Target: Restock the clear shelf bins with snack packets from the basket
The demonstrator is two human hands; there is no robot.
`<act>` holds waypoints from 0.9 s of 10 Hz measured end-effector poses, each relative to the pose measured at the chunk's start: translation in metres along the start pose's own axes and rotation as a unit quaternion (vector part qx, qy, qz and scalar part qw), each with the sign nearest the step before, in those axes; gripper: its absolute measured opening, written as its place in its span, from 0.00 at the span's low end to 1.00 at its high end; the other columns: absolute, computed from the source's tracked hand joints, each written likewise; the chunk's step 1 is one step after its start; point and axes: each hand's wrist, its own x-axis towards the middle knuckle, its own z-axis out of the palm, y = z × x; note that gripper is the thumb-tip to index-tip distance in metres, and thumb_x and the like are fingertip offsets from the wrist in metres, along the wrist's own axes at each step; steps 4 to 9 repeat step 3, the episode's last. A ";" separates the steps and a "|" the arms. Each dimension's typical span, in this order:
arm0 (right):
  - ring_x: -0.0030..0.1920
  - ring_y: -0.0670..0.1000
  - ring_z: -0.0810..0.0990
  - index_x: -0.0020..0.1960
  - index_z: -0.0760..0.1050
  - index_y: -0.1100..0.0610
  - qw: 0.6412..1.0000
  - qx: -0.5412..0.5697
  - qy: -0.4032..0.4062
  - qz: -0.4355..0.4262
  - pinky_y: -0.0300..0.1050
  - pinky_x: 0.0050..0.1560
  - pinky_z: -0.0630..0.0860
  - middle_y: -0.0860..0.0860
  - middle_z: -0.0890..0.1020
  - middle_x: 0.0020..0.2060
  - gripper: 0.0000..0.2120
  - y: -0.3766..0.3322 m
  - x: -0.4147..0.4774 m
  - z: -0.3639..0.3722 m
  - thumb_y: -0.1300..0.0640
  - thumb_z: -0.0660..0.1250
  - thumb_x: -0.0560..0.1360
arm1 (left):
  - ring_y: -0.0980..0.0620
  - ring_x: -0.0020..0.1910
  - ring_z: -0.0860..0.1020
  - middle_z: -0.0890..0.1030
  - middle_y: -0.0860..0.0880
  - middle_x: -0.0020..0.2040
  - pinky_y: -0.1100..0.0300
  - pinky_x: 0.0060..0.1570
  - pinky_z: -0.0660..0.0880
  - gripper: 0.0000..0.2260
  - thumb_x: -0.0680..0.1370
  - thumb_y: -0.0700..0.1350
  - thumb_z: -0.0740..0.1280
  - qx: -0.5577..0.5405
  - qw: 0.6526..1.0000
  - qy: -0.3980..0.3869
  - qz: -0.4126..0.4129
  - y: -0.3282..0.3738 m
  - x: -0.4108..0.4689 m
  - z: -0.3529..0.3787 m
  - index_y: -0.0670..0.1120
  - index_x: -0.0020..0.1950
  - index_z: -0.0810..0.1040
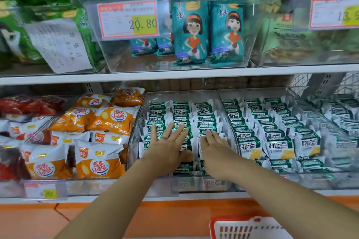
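Two hands [167, 142], one red basket [213, 229], two shelves [174, 75], three price tags [128, 19]

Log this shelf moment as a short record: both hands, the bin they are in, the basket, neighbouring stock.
left hand: flat, fingers straight, on the green-and-white packets
right hand: flat beside it, on the same packets
bin: clear, lower shelf, holds rows of those packets
basket: red rim, only a corner in view, bottom right
left neighbour: orange packets
shelf above: teal packets, price tag reading 20.80
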 end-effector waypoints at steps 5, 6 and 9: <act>0.77 0.53 0.42 0.78 0.45 0.56 0.989 0.095 0.082 -0.076 0.46 0.74 0.44 0.53 0.43 0.77 0.30 0.004 -0.034 -0.025 0.60 0.55 0.81 | 0.49 0.77 0.40 0.42 0.53 0.79 0.36 0.68 0.33 0.28 0.82 0.60 0.50 -0.041 0.998 0.024 -0.047 0.012 -0.011 -0.020 0.54 0.78 0.43; 0.77 0.53 0.42 0.78 0.45 0.56 0.989 0.095 0.082 -0.076 0.46 0.74 0.44 0.53 0.43 0.77 0.30 0.004 -0.034 -0.025 0.60 0.55 0.81 | 0.49 0.77 0.40 0.42 0.53 0.79 0.36 0.68 0.33 0.28 0.82 0.60 0.50 -0.041 0.998 0.024 -0.047 0.012 -0.011 -0.020 0.54 0.78 0.43; 0.77 0.53 0.42 0.78 0.45 0.56 0.989 0.095 0.082 -0.076 0.46 0.74 0.44 0.53 0.43 0.77 0.30 0.004 -0.034 -0.025 0.60 0.55 0.81 | 0.49 0.77 0.40 0.42 0.53 0.79 0.36 0.68 0.33 0.28 0.82 0.60 0.50 -0.041 0.998 0.024 -0.047 0.012 -0.011 -0.020 0.54 0.78 0.43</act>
